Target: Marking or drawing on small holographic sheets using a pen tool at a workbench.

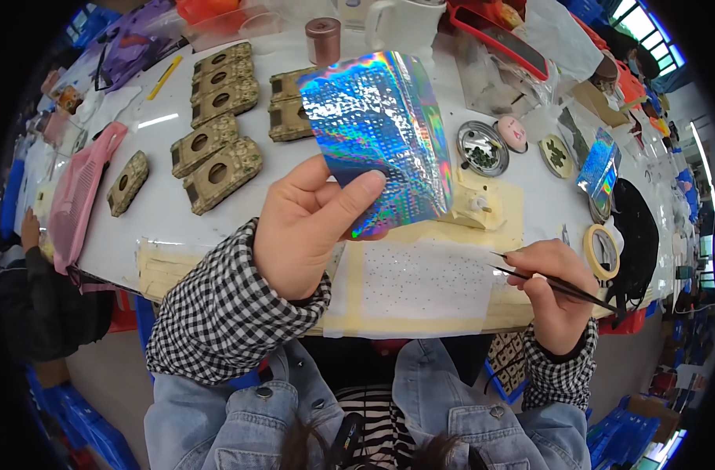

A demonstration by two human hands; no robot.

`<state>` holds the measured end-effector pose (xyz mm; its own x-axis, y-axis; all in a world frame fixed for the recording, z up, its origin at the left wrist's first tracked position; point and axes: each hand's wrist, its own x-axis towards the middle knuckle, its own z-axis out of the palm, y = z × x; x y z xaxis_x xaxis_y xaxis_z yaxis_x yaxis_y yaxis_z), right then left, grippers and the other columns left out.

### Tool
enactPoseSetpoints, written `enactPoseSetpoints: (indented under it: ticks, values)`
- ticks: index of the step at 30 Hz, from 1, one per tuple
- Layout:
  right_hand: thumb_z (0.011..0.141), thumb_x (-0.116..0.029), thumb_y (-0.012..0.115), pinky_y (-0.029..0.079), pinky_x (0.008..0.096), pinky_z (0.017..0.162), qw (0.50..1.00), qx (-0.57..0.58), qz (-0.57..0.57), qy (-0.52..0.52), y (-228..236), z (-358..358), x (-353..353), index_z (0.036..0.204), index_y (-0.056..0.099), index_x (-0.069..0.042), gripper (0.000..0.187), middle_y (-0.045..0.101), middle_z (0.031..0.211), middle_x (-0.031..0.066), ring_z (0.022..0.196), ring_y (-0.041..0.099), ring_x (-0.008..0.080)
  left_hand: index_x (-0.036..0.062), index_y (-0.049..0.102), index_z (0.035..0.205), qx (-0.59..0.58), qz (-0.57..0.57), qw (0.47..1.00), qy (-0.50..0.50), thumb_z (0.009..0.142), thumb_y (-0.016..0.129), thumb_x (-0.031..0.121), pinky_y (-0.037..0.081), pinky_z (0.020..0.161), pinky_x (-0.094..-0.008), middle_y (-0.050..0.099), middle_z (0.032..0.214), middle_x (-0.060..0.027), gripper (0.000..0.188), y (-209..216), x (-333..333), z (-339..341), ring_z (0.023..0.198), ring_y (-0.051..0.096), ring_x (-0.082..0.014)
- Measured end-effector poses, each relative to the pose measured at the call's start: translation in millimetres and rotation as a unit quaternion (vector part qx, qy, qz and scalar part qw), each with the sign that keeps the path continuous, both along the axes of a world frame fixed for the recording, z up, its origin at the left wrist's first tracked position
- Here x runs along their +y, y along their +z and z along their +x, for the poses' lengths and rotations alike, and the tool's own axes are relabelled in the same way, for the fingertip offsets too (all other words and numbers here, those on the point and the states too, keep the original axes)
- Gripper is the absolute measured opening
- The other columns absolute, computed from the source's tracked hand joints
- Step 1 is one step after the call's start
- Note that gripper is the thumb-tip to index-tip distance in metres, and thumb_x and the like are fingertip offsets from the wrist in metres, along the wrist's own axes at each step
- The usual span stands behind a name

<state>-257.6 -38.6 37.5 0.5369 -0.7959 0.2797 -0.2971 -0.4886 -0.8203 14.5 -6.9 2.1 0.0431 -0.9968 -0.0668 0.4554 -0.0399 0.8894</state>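
My left hand (306, 223) pinches a shiny holographic foil sheet (373, 117) between thumb and fingers, raised over the table. Its surface carries rows of small marks, and its right side curls. Black tweezers (574, 292) rest in my right hand (559, 301), their thin tips pointing left. Below both hands lies a white paper (420, 278) scattered with tiny dark specks and edged with yellowish tape. Several camouflage-patterned toy tank hulls (223, 174), each with a round hole, stand at the upper left; the foil partly hides others (291, 117).
A pink basket (87, 196) stands at the left, near another person's arm. On the right are a round metal dish (483, 149) of small dark bits, a tape roll (601, 252) and a black bag (635, 235). Behind stand a pinkish canister (323, 43) and a red-cased phone (502, 43).
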Motion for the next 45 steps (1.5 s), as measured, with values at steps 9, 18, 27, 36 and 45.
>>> enactPoseSetpoints:
  ticks: [9,18,27,36,45]
  values:
    - [0.074,-0.016,0.077,0.055,0.0333,0.068,0.943,0.032,-0.286,0.166,12.7,59.1,-10.8,0.103,0.069,-0.002,0.033,0.066,0.097,0.013,0.083,0.067,0.0252,0.0025,0.055,0.118,0.01,0.032,0.999,-0.026,0.096,0.057,0.014,0.055,0.072,-0.0261,0.068,0.098,-0.0073,0.025,6.7,1.2,-2.0,0.084,0.066,-0.012]
    - [0.073,-0.016,0.077,0.058,0.0403,0.079,0.924,0.047,-0.346,0.157,-5.5,71.0,-18.5,0.104,0.067,0.0,0.035,0.064,0.097,0.0131,0.086,0.067,0.0269,-0.0004,0.051,0.122,0.046,0.021,0.997,-0.051,0.093,0.059,0.008,0.055,0.079,-0.0279,0.067,0.106,-0.0107,0.031,5.8,5.4,-1.5,0.092,0.065,-0.0141]
    - [0.074,-0.016,0.076,0.058,0.0411,0.081,0.93,0.04,-0.332,0.152,-7.3,68.5,-19.1,0.104,0.067,0.0,0.036,0.064,0.098,0.0136,0.086,0.067,0.0274,-0.0007,0.04,0.129,0.031,0.021,0.998,-0.056,0.089,0.059,-0.001,0.054,0.085,-0.0294,0.066,0.109,-0.0124,0.044,7.8,5.7,-1.3,0.098,0.064,-0.0154]
    - [0.074,-0.017,0.076,0.058,0.0407,0.081,0.93,0.045,-0.333,0.146,-7.9,67.8,-19.0,0.104,0.067,0.0,0.035,0.064,0.099,0.0139,0.085,0.067,0.0277,0.0002,0.039,0.127,0.021,0.033,0.998,-0.056,0.088,0.06,-0.001,0.055,0.084,-0.0302,0.067,0.106,-0.0132,0.044,11.3,6.7,-1.8,0.096,0.065,-0.016]
    - [0.073,-0.016,0.077,0.058,0.0407,0.082,0.932,0.054,-0.33,0.141,-8.7,68.2,-17.3,0.105,0.067,0.0,0.037,0.064,0.1,0.0143,0.088,0.067,0.0291,0.0006,0.037,0.128,0.014,0.03,0.998,-0.052,0.088,0.059,-0.003,0.055,0.085,-0.0313,0.067,0.106,-0.0148,0.046,11.5,7.5,-1.8,0.097,0.065,-0.0175]
